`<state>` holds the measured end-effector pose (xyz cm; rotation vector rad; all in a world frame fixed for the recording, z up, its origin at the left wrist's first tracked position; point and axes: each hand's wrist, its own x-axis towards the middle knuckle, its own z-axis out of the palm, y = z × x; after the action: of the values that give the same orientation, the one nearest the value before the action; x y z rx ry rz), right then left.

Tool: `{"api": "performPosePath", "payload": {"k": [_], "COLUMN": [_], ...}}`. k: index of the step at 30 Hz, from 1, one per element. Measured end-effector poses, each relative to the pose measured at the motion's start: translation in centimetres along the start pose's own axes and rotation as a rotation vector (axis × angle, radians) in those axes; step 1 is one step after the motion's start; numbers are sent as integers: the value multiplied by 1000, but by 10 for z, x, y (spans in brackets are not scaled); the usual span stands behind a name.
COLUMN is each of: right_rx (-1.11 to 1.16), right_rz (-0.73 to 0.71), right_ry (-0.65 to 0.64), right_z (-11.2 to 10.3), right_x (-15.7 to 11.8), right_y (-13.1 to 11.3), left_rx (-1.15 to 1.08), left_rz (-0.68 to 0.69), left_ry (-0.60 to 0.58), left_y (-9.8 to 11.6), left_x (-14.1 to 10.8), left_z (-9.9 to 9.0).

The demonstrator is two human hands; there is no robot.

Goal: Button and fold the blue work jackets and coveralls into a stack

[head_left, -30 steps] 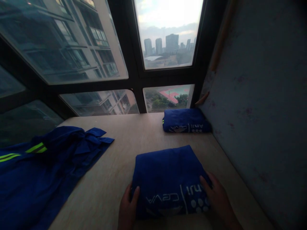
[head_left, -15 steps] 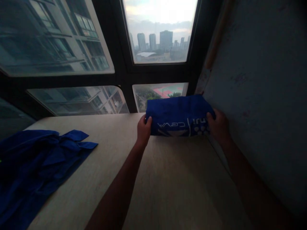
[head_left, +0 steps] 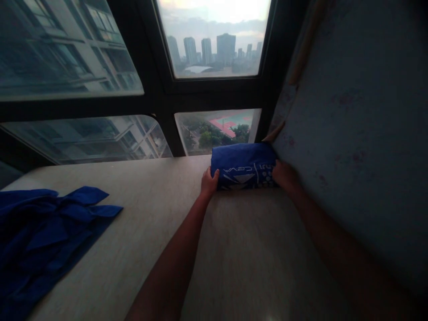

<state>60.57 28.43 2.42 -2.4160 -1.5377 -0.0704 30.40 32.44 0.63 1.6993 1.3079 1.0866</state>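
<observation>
A folded blue cloth point(head_left: 242, 156) with white printed lettering and shapes, the word "CEVA" among them, rests on the sill at the far right corner by the window. My left hand point(head_left: 209, 182) grips its left end, thumb in front. At the opposite end, my right hand point(head_left: 286, 176) holds the cloth's right edge, close to the wall. The fingers of both hands are partly hidden behind the cloth. Whether it is a garment or a bag cannot be made out.
A second, crumpled blue cloth point(head_left: 56, 232) lies on the left of the pale sill point(head_left: 160, 196). The dark window frame point(head_left: 160, 96) borders the back. A patterned wall point(head_left: 351, 133) rises on the right, with peeling paper point(head_left: 277, 131) near the corner.
The folded cloth has gone down onto the sill in the corner, both hands still on it. My right hand has come inward to the left, and the view has shifted slightly.
</observation>
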Motion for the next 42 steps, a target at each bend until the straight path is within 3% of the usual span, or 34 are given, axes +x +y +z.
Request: {"api": "performPosePath", "payload": {"k": [2, 4, 7, 8, 10, 12, 15, 18, 20, 22, 24, 26, 30, 33, 36, 42], "right_rx": [10, 38, 174, 246, 398, 478, 378, 286, 270, 268, 268, 267, 265, 244, 211, 165], "right_rz": [-10, -36, -157, -209, -291, -361, -549, -643, -641, -651, -664, -672, -688, -691, -697, -709], "right_ry": [36, 164, 424, 454, 354, 167, 23, -9, -13, -12, -3, 6, 25, 49, 49, 13], "right_z": [-4, -6, 3, 10, 26, 41, 53, 53, 51, 51, 51, 52, 53, 54, 55, 55], "right_x": [-4, -19, -67, -90, -144, -199, -262, -285, -284, -280, -278, -278, -281, -281, -281, -280], "right_y": [2, 3, -5, -12, -31, -54, -86, -102, -104, -102, -99, -98, -101, -103, -105, -105], "left_rx": [7, 8, 14, 23, 47, 66, 5, -21, -44, -20, 112, 365, 593, 718, 792, 814], "left_rz": [-9, -23, -63, -81, -121, -163, -256, -322, -368, -398, -411, -466, -519, -554, -609, -730], "left_ry": [6, 22, 64, 84, 123, 144, 177, 245, 245, 237, 285, 458, 681, 743, 729, 655], "left_y": [0, -1, -7, -10, -17, -22, -25, -24, -25, -29, -35, -42, -50, -52, -59, -75], "left_x": [-10, -26, -70, -91, -145, -209, -305, -368, -380, -368, -341, -307, -245, -212, -182, -119], "left_z": [-7, -16, -37, -47, -67, -85, -99, -102, -110, -131, -168, -220, -330, -386, -409, -415]}}
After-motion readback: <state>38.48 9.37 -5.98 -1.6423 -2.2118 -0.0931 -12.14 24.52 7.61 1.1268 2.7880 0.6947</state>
